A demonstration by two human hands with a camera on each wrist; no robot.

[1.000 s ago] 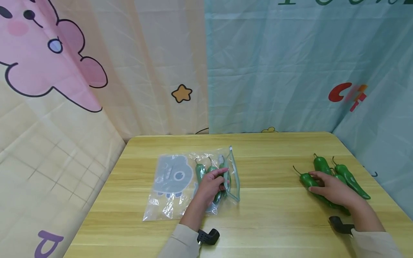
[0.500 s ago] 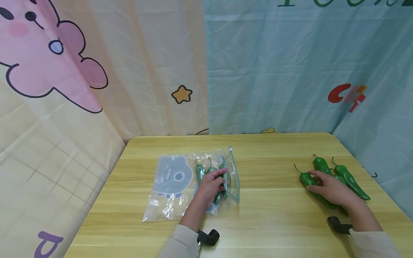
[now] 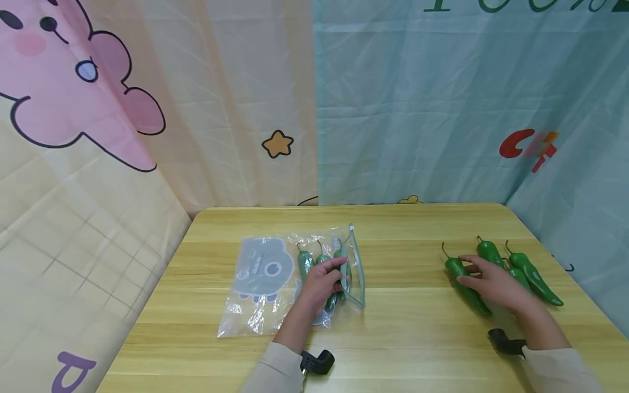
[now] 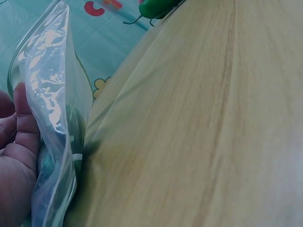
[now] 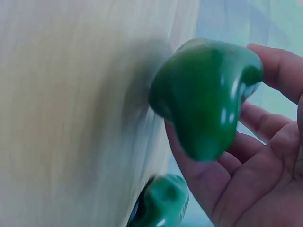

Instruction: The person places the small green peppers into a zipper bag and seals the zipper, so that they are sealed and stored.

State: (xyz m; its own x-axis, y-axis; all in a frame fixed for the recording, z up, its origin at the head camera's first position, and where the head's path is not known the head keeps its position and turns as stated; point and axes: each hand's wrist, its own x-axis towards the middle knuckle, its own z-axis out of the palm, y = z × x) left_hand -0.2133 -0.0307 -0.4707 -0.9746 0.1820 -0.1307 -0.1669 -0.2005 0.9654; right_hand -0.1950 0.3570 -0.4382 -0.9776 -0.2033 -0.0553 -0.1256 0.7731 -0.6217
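My left hand (image 3: 319, 281) holds a clear zip bag (image 3: 245, 316) by its opening, which gapes toward the right. Several green chili peppers (image 3: 305, 263) lie inside the bag, partly covered by the hand. In the left wrist view, the fingers (image 4: 26, 118) are at the bag's plastic edge. On the right, my right hand (image 3: 498, 284) grips a green chili pepper (image 3: 464, 284) between thumb and fingers. The right wrist view has this pepper (image 5: 203, 94) end-on, its shadow falling on the table beside it.
More green chili peppers (image 3: 533, 273) lie just right of and behind my right hand. Wooden table (image 3: 403, 338) stretches between the bag and the peppers. A printed curtain (image 3: 393, 109) hangs behind the table and along both sides.
My right hand has drawn one chili pepper a little leftward, apart from the others on the table. The left hand and the bag have stayed in place.
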